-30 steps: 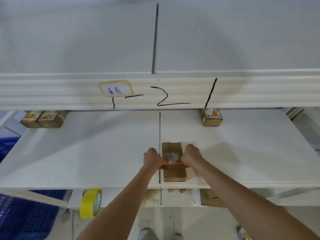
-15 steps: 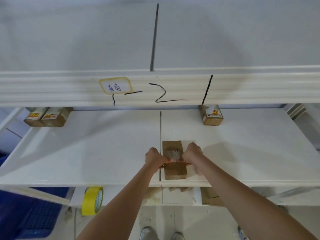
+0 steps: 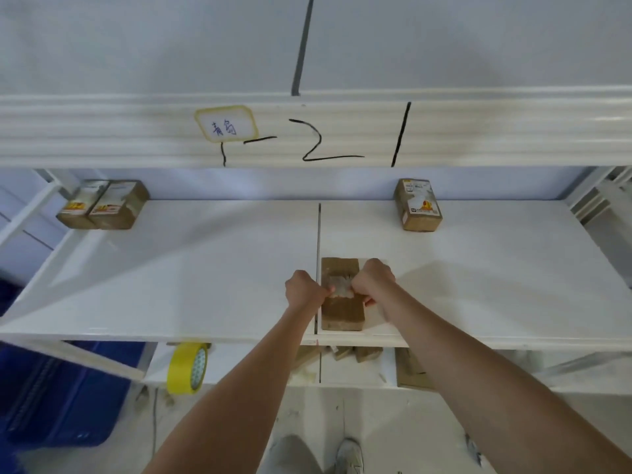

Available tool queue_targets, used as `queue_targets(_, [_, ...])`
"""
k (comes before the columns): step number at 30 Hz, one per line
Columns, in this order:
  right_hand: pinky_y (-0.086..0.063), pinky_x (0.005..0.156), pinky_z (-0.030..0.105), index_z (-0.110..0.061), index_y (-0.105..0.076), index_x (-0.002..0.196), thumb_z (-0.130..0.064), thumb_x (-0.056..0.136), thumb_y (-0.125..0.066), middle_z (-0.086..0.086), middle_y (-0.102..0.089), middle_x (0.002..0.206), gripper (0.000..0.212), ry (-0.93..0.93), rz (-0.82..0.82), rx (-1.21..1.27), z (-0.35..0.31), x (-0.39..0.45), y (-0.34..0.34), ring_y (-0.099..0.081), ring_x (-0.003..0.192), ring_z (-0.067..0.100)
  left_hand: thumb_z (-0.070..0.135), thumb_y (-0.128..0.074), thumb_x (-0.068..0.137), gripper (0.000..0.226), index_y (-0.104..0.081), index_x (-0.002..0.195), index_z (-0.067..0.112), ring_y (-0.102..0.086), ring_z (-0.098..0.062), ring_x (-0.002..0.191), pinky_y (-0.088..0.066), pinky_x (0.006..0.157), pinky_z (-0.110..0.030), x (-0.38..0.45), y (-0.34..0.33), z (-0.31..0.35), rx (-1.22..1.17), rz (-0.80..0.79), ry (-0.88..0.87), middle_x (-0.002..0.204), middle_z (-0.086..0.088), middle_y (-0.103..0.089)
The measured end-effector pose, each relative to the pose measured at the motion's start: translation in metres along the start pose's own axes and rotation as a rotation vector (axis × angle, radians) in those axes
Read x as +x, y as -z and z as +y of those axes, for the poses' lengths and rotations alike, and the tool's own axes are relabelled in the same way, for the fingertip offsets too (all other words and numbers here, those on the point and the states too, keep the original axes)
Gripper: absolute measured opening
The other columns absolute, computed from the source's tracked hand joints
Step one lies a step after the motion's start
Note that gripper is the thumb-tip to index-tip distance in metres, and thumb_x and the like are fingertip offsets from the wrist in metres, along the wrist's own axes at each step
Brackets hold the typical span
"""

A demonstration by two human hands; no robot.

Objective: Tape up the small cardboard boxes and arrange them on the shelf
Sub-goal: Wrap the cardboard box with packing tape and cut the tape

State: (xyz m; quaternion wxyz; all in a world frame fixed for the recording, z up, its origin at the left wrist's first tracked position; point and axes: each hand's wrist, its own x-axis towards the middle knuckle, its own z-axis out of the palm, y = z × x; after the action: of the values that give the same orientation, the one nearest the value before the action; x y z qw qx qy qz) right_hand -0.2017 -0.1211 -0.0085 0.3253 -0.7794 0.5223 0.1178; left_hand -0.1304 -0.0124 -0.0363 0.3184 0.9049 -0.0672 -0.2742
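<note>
1. 3 taped boxes are already sitting at the back of the shelf (image 3: 171, 268): a pair of boxes (image 3: 102, 205) touching on the left, a single box (image 3: 419, 205) on the right.
2. The person is working on a 4th box (image 3: 342, 307) near the front edge; the left hand (image 3: 302, 290) and right hand (image 3: 374, 282) are curling round its sides, pressing clear tape across the top (sealing seems nearly done, placing is not).
3. Below, a blue crate (image 3: 65, 391) is standing, contents hidden; a yellow tape roll (image 3: 188, 369) is lying on the lower board.
</note>
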Motion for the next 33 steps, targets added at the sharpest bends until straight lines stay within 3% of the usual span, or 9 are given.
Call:
queue_targets(3, [-0.047, 0.056, 0.025, -0.006, -0.062, 0.121, -0.015, 0.094, -0.068, 0.007, -0.063, 0.097, 0.03, 0.019, 0.064, -0.14, -0.004, -0.01, -0.005, -0.063, 0.083, 0.021, 0.029, -0.08, 0.086, 0.03, -0.066, 0.089, 0.002, -0.074, -0.022, 0.072, -0.064, 0.07, -0.034, -0.003, 0.012, -0.008, -0.173, -0.078, 0.052, 0.081, -0.01, -0.071])
queue_targets(7, [-0.047, 0.099, 0.04, -0.005, -0.056, 0.129, -0.013, 0.093, -0.064, 0.015, -0.057, 0.124, 0.037, 0.085, 0.297, -0.254, -0.021, -0.034, -0.025, -0.056, 0.114, 0.03, 0.014, -0.072, 0.093, 0.018, -0.07, 0.098, -0.004, -0.073, -0.021, 0.065, -0.061, 0.055, -0.028, -0.007, 0.05, -0.02, -0.428, -0.144, 0.085, 0.082, -0.013, -0.073])
queue_targets(11, [-0.047, 0.099, 0.042, -0.009, -0.053, 0.126, -0.01, 0.095, -0.057, 0.013, -0.056, 0.123, 0.032, 0.386, 0.452, -0.019, -0.061, -0.075, -0.062, -0.056, 0.114, 0.03, 0.009, -0.062, 0.093, 0.015, -0.074, 0.092, 0.001, -0.067, -0.026, 0.067, -0.059, 0.067, -0.033, -0.013, 0.096, -0.054, -0.539, 0.08, 0.039, 0.079, -0.012, -0.075])
queue_targets(13, [-0.052, 0.091, 0.036, -0.012, -0.057, 0.123, -0.01, 0.096, -0.056, 0.007, -0.061, 0.118, 0.027, 0.481, 0.362, 0.179, -0.078, -0.1, -0.088, -0.061, 0.108, 0.024, 0.017, -0.058, 0.093, 0.022, -0.075, 0.088, 0.005, -0.067, -0.03, 0.081, -0.056, 0.076, -0.036, -0.016, 0.121, -0.079, -0.46, 0.268, -0.031, 0.081, -0.01, -0.075])
queue_targets(15, [-0.051, 0.08, 0.028, -0.012, -0.063, 0.115, -0.01, 0.096, -0.054, 0.003, -0.066, 0.112, 0.021, 0.463, 0.193, 0.32, -0.09, -0.119, -0.119, -0.063, 0.099, 0.018, 0.025, -0.055, 0.093, 0.027, -0.072, 0.081, 0.007, -0.063, -0.03, 0.078, -0.046, 0.066, -0.033, -0.019, 0.145, -0.106, -0.407, 0.414, -0.052, 0.074, -0.006, -0.071])
queue_targets(19, [-0.063, 0.07, 0.04, 0.001, -0.068, 0.102, -0.007, 0.095, -0.051, 0.013, -0.072, 0.093, 0.02, 0.085, -0.248, 0.637, -0.107, -0.14, -0.18, -0.069, 0.072, 0.025, 0.032, -0.05, 0.09, 0.037, -0.044, 0.057, 0.016, -0.045, -0.025, 0.054, -0.033, 0.054, -0.029, -0.022, 0.184, -0.167, -0.452, 0.619, 0.122, 0.052, 0.0, -0.047])
queue_targets(22, [-0.064, 0.069, 0.041, 0.007, -0.061, 0.113, -0.002, 0.095, -0.054, 0.015, -0.069, 0.091, 0.021, -0.097, -0.429, 0.677, -0.111, -0.148, -0.212, -0.067, 0.067, 0.028, 0.035, -0.049, 0.094, 0.036, -0.06, 0.073, 0.008, -0.062, -0.03, 0.069, -0.051, 0.071, -0.038, -0.013, 0.193, -0.215, -0.367, 0.436, 0.233, 0.068, -0.009, -0.067])
queue_targets(26, [-0.061, 0.069, 0.036, 0.006, -0.06, 0.121, -0.005, 0.096, -0.058, 0.016, -0.066, 0.103, 0.026, -0.135, -0.494, 0.642, -0.114, -0.154, -0.239, -0.065, 0.07, 0.025, 0.037, -0.06, 0.096, 0.031, -0.067, 0.104, 0.008, -0.059, -0.024, 0.084, -0.048, 0.079, -0.034, -0.002, 0.183, -0.255, -0.437, 0.064, 0.217, 0.091, -0.007, -0.067])
queue_targets(33, [-0.058, 0.065, 0.029, 0.0, -0.063, 0.12, -0.003, 0.099, -0.054, 0.011, -0.064, 0.098, 0.023, -0.13, -0.445, 0.659, -0.128, -0.157, -0.25, -0.064, 0.074, 0.021, 0.039, -0.065, 0.096, 0.035, -0.054, 0.071, 0.016, -0.049, -0.018, 0.074, -0.04, 0.07, -0.029, 0.014, 0.174, -0.272, -0.305, -0.104, 0.253, 0.074, -0.001, -0.052])
